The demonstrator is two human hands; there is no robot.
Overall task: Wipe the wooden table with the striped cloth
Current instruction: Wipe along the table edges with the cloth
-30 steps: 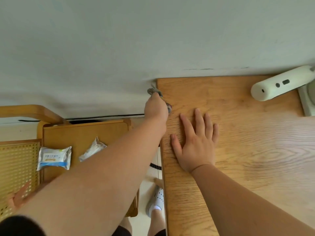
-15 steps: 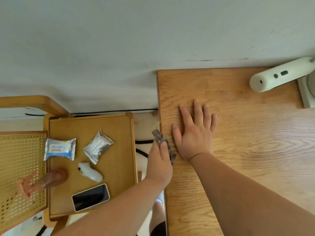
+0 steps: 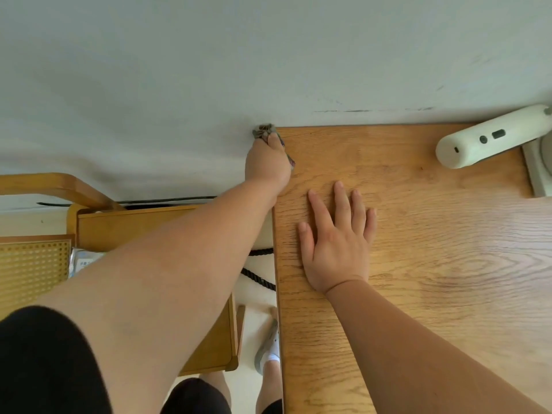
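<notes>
The wooden table (image 3: 418, 234) fills the right half of the view, its back edge against a pale wall. My left hand (image 3: 267, 162) is stretched to the table's far left corner, shut on the striped cloth (image 3: 263, 131), a small grey bunch that pokes out past my fingers against the table's left side edge. My right hand (image 3: 337, 240) lies flat on the tabletop, fingers spread, a little nearer than the left hand and holding nothing.
A cream handheld device (image 3: 490, 138) lies at the table's back right on a pale base (image 3: 537, 171). Left of the table stands a lower wooden side table (image 3: 143, 225) with a packet (image 3: 82, 261), beside a cane chair (image 3: 30, 270). A black cord (image 3: 258, 279) runs across the floor.
My left hand with the cloth has slid along the table's left side edge, from near my right hand's wrist back to the far corner. My right hand has stayed flat.
</notes>
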